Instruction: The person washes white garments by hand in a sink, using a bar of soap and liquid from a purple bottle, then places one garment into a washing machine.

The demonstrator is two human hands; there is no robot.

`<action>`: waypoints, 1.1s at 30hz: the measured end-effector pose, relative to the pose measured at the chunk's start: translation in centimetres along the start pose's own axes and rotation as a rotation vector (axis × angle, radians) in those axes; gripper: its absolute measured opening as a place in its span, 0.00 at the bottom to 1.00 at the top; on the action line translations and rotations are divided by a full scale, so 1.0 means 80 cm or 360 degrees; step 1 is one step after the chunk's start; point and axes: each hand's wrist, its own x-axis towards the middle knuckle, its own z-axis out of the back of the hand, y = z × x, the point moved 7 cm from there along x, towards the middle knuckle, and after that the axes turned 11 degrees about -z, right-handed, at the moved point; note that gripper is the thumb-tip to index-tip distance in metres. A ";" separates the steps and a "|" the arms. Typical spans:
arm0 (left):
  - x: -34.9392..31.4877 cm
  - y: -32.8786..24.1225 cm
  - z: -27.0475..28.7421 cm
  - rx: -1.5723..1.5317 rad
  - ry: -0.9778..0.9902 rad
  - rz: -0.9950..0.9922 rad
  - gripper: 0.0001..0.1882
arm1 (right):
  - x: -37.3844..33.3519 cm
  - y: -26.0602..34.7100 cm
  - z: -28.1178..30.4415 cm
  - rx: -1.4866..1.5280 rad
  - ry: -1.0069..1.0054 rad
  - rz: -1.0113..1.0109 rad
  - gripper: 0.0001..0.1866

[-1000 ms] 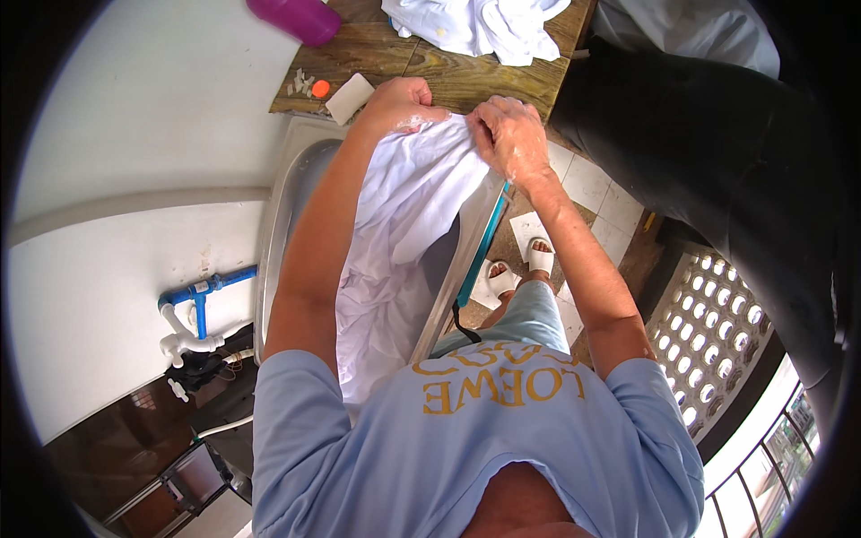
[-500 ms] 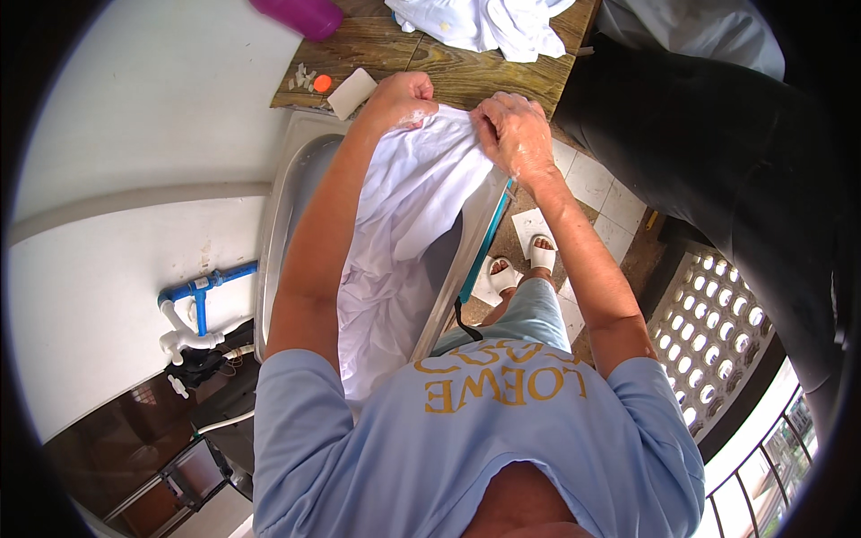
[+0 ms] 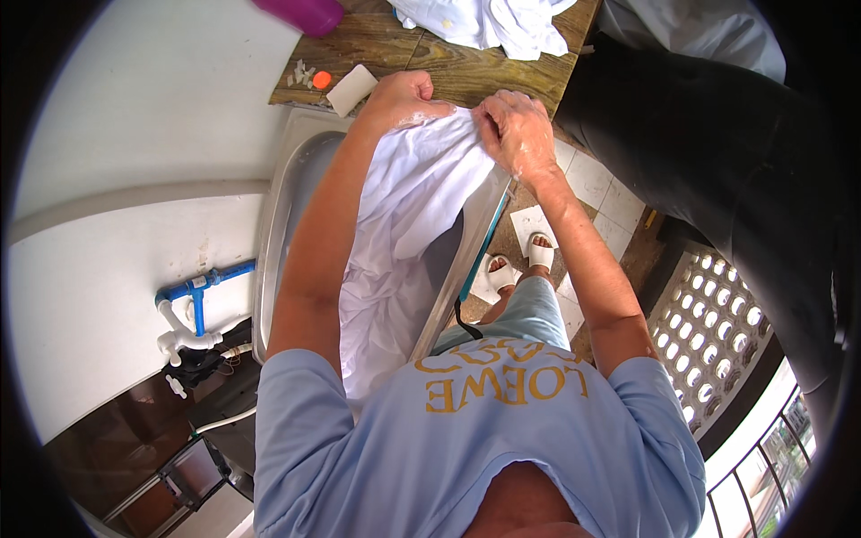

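A wet white cloth [image 3: 408,197] hangs over the far end of a sink basin [image 3: 289,170] and trails down inside it toward me. My left hand [image 3: 402,100] is closed on the cloth's upper edge, with soap suds on its fingers. Close by on the right, my right hand [image 3: 518,130] grips the same edge, its fingers curled over the fabric and also sudsy. Only a short stretch of edge shows between the two hands. The fingertips are partly hidden by the hands and folds.
Beyond the basin, a wooden-patterned counter [image 3: 466,67] bears a white garment [image 3: 493,22], a purple container [image 3: 305,13], a pale soap-like block [image 3: 352,91] and an orange disc [image 3: 322,80]. Blue pipes [image 3: 206,282] and a white tap [image 3: 184,339] are on the left wall.
My left hand has shifted slightly to the right, its fingers now closer to my right hand along the cloth's edge. My right hand has barely moved and keeps its grip.
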 end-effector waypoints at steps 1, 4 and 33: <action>0.001 0.003 0.002 -0.0001 -0.0012 -0.0037 0.12 | 0.000 0.002 0.000 0.0006 -0.0005 0.0015 0.05; -0.001 0.010 0.007 -0.0252 0.0007 -0.0109 0.13 | 0.000 0.006 -0.001 0.0032 -0.0014 0.0035 0.04; -0.072 -0.028 0.032 -0.0623 -0.0195 -0.0497 0.02 | 0.006 -0.008 -0.016 0.1500 0.0543 -0.0619 0.12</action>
